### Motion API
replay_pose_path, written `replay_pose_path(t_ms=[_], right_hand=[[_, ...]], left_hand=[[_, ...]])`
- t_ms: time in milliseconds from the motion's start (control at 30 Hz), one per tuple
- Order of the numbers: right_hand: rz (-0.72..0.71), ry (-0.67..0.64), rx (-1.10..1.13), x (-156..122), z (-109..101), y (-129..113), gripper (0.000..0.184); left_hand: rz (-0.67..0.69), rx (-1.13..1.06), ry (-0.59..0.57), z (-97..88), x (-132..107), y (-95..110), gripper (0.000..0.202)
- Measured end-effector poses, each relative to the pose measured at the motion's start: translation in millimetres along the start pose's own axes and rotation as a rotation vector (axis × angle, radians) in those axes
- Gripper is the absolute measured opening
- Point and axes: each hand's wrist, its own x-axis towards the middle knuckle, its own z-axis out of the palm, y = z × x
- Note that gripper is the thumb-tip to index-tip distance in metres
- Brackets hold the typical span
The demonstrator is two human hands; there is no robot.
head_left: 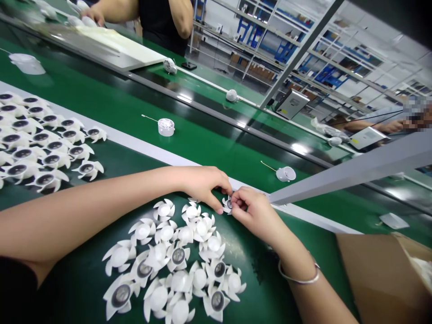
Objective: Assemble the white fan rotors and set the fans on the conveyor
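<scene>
A small white fan impeller [227,205], its dark round centre facing up, is at the table's far edge between my hands. My left hand [207,186] curves around it from the left, thumb and forefinger at its edge. From the right, my right hand [251,209] pinches it with bent fingertips; part of the impeller is hidden behind them. Just below my left hand, a loose heap of white fan impellers [180,281] lies on the green tabletop, some with dark centres up and others showing plain white hubs.
Rows of impellers [23,153] lie at left. Beyond a pale rail, white round housings [166,128] with thin wires sit along a green conveyor [209,144]. A slanted grey post [337,168] and a cardboard box [367,270] stand at right. Two people are across the line.
</scene>
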Motion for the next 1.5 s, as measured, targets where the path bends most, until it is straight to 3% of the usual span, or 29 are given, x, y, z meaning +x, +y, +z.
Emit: replay_pose_path(t_ms=[167, 300, 600, 700, 767, 867, 967, 1067, 1200, 1267, 1367, 1433, 1500], right_hand=[[0.000, 0.020, -0.120, -1, 2, -7, 0.010], [-0.017, 0.013, -0.268, -2, 3, -9, 0.009], [-0.309, 0.065, -0.692, -19, 2, -21, 0.016], [-0.333, 0.024, -0.762, -26, -3, -28, 0.019], [-0.257, 0.027, -0.773, -26, -9, -26, 0.022], [-0.041, 0.189, -0.711, -16, -17, -11, 0.030], [0.222, 0.306, -0.637, 11, -20, 17, 0.046], [0.430, 0.303, -0.624, 49, -19, 44, 0.064], [0.496, 0.246, -0.583, 80, -24, 54, 0.039], [0.468, 0.237, -0.558, 77, -31, 45, 0.031], [0.401, 0.283, -0.526, 48, -37, 23, 0.041], [0.369, 0.317, -0.371, 22, -36, 11, 0.044], [0.337, 0.327, -0.121, -1, -32, 3, 0.036]], left_hand=[[0.000, 0.038, 0.069, 10.4, 3, -3, 0.027], [-0.005, 0.095, 0.077, 11.7, 3, -1, 0.026], [-0.077, 0.105, 0.032, 6.6, 3, 7, 0.032], [-0.077, 0.079, 0.020, 5.7, 3, 6, 0.033], [-0.070, 0.058, 0.017, 5.1, 3, 4, 0.033], [-0.060, 0.027, 0.024, 4.1, 3, 1, 0.035], [-0.056, 0.000, 0.017, 3.3, 1, -1, 0.037], [-0.045, -0.014, 0.021, 3.6, -1, -2, 0.039], [-0.038, -0.005, 0.038, 5.7, -3, -2, 0.039], [-0.033, -0.008, 0.037, 5.9, -4, -1, 0.039], [-0.028, -0.036, 0.015, 2.5, -6, -3, 0.048], [-0.053, -0.098, -0.037, -1.9, -6, -5, 0.067], [-0.096, -0.218, -0.096, -6.0, -6, -9, 0.085]])
